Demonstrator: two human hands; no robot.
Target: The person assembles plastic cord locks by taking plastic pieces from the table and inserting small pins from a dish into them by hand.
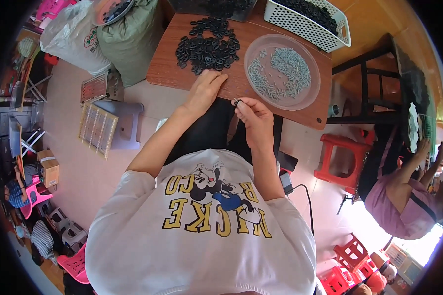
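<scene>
Right hand (258,118): thumb and fingers pinched together on a small black piece (238,102) with a metal pin (235,99), just beside the round tray's (315,81) near-left rim. A loosened pinch could drop it off the table (161,66). Pin seating: hidden by fingertips. Left hand (206,90), left of the tray: fingertips at the black pile (209,51) (any hold cannot be told). Perforated white basket (305,33), beyond the tray: cut off.

Brown table (165,73), corners rounded. Loose black parts (209,51) lie heaped left. Round clear tray (302,99) sits right of them. White perforated basket (300,28) stands far right; dark bin (243,14), far edge.
</scene>
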